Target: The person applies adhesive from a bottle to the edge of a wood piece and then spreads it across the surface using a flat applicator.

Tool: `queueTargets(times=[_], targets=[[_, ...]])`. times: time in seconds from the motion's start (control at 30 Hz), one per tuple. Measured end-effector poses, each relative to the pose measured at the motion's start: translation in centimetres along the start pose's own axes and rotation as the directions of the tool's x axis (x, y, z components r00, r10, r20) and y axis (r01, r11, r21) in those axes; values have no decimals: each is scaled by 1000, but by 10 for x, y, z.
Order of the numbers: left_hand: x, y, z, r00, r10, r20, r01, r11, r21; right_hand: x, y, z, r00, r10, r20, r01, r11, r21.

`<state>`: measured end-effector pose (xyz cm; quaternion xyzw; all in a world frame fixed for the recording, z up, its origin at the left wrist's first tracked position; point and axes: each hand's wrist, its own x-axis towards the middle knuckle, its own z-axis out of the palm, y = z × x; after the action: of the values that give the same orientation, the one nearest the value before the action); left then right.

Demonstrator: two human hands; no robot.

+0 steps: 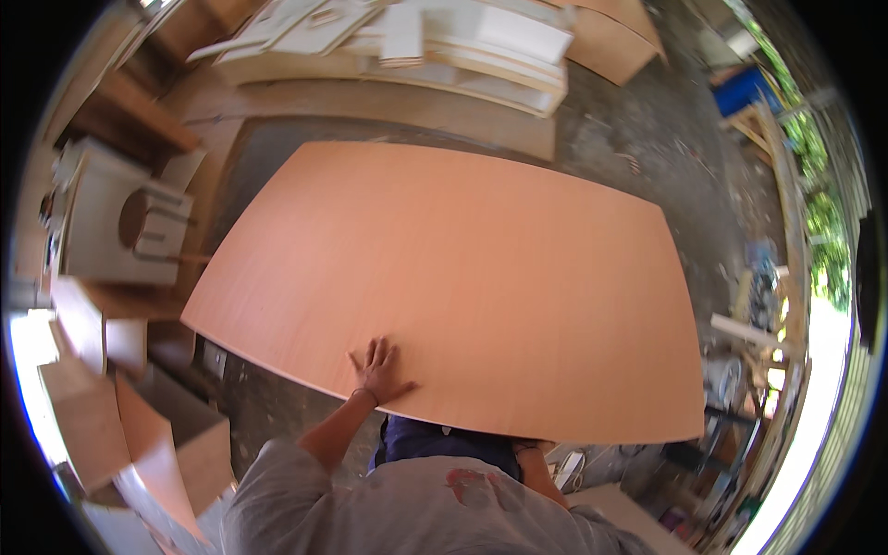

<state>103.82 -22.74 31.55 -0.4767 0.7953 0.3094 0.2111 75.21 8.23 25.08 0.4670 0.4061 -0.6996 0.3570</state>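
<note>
Plywood fills the view in a cluttered workshop: a large, reddish-tan plywood sheet (444, 287) is held roughly level over a dusty concrete floor (629, 157), its near long edge close against the person's body. The left hand (379, 370) lies flat on the top face just inside that near edge, fingers spread and palm down, pressing rather than gripping; it closes around nothing. The right hand is not visible: the right forearm (541, 472) runs up beneath the sheet near its near edge, so whether that hand clasps the underside or simply props it cannot be told. Stacked pale boards (462, 55) lie beyond the far edge, cut panels (120, 407) lean at the person's left, and timber offcuts (758, 305) crowd the right by a sunlit opening. Judging from the pose, the sheet is being steadied or carried. Handling it well seems to call for keeping the flat palm's pressure even so that the thin panel does not bow or tip, holding the far corners clear of the stacks, and keeping the support underneath well apart from the top hand so that the wide sheet stays balanced.
</note>
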Motion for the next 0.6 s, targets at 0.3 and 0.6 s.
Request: queueTargets(times=[0.3, 0.6], targets=[[-5, 11, -27, 964, 245, 106, -258, 956, 141, -8, -7, 29, 1000, -27, 8, 26, 995, 95], [16, 53, -68, 967, 215, 140, -234, 962, 143, -4, -29, 59, 999, -22, 27, 18, 992, 126]])
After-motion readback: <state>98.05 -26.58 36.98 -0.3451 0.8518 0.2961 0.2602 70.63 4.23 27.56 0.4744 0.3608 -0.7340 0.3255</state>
